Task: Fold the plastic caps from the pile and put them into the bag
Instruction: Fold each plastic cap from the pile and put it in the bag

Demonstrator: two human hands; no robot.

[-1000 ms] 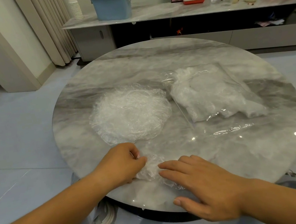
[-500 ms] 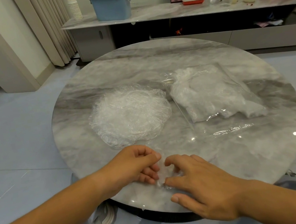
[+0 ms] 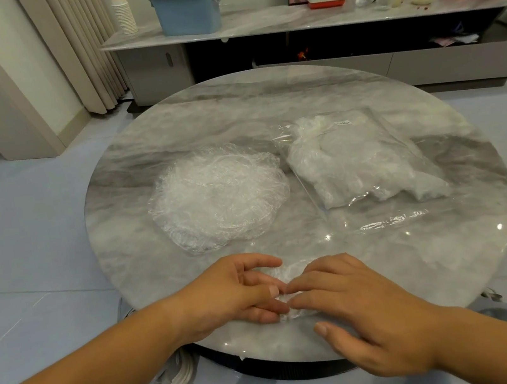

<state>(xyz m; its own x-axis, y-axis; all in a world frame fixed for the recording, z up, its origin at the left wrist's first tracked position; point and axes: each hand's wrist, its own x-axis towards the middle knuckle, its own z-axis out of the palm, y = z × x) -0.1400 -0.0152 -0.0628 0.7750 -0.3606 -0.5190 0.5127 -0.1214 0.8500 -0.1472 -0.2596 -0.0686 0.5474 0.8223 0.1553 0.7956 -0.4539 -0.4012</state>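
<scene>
Plastic cap [image 3: 288, 275], clear, crinkled, small, between left hand [image 3: 228, 292] and right hand [image 3: 363, 307]

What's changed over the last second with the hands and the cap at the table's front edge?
The left hand slid right, its curled fingers straightening, until its fingertips met those of the right hand, which barely moved. The cap under them was bunched from a spread sheet into a narrow fold. The pile, the bag and the table stayed as they were.
</scene>
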